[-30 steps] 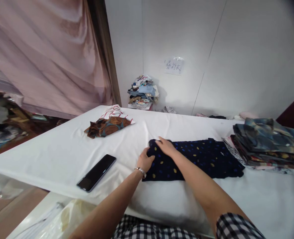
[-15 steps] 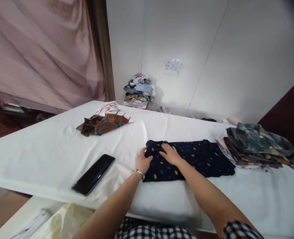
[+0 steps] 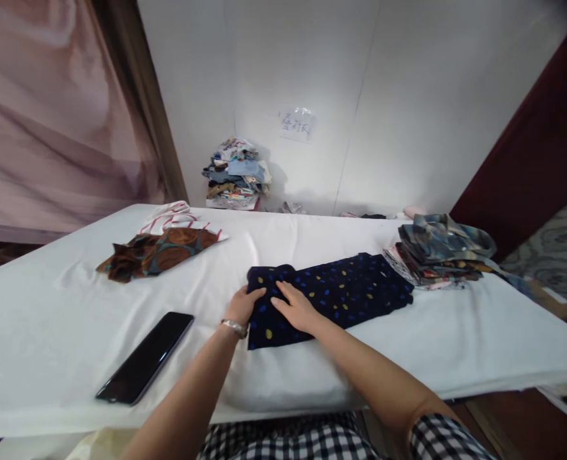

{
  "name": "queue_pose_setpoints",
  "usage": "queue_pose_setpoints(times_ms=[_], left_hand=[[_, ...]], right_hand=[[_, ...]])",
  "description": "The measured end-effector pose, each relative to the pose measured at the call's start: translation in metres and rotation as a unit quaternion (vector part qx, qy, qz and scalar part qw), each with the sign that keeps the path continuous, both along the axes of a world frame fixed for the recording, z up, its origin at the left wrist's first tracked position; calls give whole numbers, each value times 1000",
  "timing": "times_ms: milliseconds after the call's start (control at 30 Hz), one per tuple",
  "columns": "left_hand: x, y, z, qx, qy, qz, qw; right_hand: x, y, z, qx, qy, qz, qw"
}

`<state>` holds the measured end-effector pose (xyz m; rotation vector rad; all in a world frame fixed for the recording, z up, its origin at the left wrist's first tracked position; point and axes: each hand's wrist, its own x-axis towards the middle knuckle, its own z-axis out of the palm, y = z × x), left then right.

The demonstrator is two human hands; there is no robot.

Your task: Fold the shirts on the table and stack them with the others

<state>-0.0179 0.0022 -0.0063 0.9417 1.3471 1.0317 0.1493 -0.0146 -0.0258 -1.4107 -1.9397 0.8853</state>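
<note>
A navy shirt (image 3: 345, 287) with blue and yellow spots lies on the table, folded into a long flat strip. My left hand (image 3: 243, 306), with a silver bracelet at the wrist, grips the strip's left end, thumb on top and the other fingers mostly hidden at the edge. Just right of it, my right hand (image 3: 295, 308) rests flat on the cloth with fingers spread. Past the shirt's right end sits a stack of folded clothes (image 3: 436, 255), a blue-grey patterned one on top.
A black phone (image 3: 145, 358) lies on the white-covered table (image 3: 48, 332) at left. Behind it are a brown patterned garment (image 3: 168, 249) and a red-and-white one (image 3: 170, 216). A tall clothes pile (image 3: 238, 172) stands by the wall under a paper sign (image 3: 296, 124).
The view has turned, so the table's things appear further left. Both hands stay at the shirt's left end, whose strip now bends slightly near my right hand.
</note>
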Motion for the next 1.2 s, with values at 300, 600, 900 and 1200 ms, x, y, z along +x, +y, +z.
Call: queue_pose_setpoints(times_ms=[300,600,900,1200], left_hand=[[42,-21,66,112,-62,-188,974],[33,2,-27,186,244,-18,952],[54,5,-29,126,252,-24,959],[51,16,-46,194,242,-70,948]], right_hand=[[27,4,10,-247,560,-60,789],[124,-17,-2,-295,522,-102,794],[126,20,20,-271,368,-202,866],[138,-31,0,-262,284,-246,889]])
